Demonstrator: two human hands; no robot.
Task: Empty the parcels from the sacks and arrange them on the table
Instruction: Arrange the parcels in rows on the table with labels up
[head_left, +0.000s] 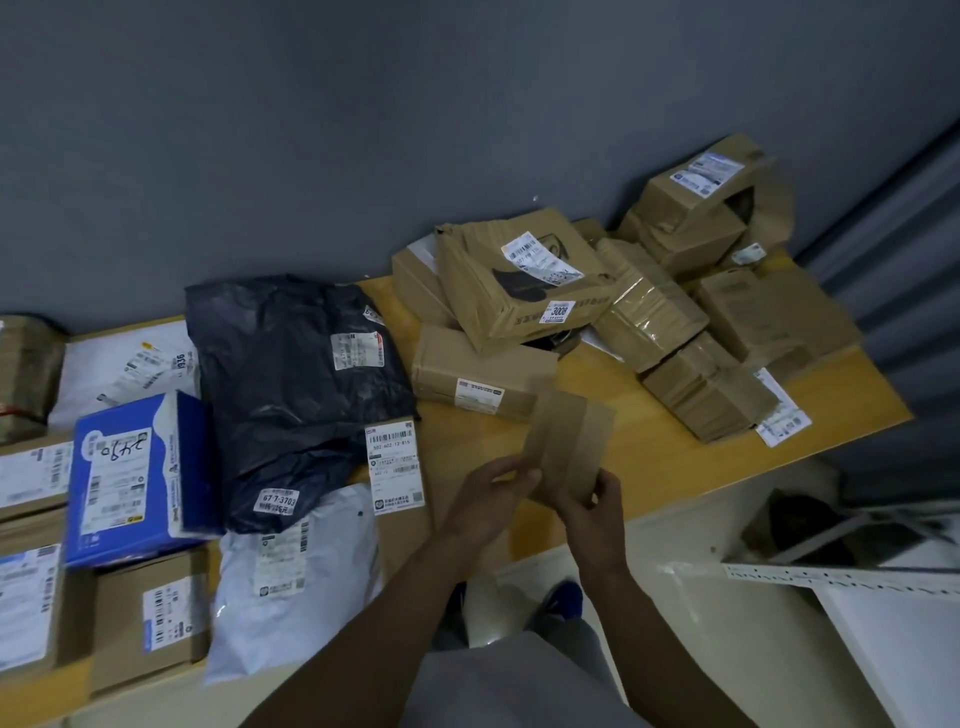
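Note:
A small flat brown cardboard parcel (569, 447) with a tape strip is held over the wooden table (670, 467). My left hand (493, 499) grips its lower left edge and my right hand (597, 509) pinches its lower right corner. Beyond it lies a brown box with a label (480, 382). A heap of taped cardboard boxes (675, 312) fills the table's far right, with a box marked 3008 (519, 275) on top at the left. A dark plastic mailer (296, 395), a white mailer (296, 577) and a blue box (135, 478) lie to the left.
More labelled cardboard boxes (150, 618) sit at the left front. A grey wall (363, 130) backs the table. White sacking and a perforated white strip (841, 577) lie on the floor at the right, beside a dark bag (810, 525). My blue shoes (566, 597) show below the table edge.

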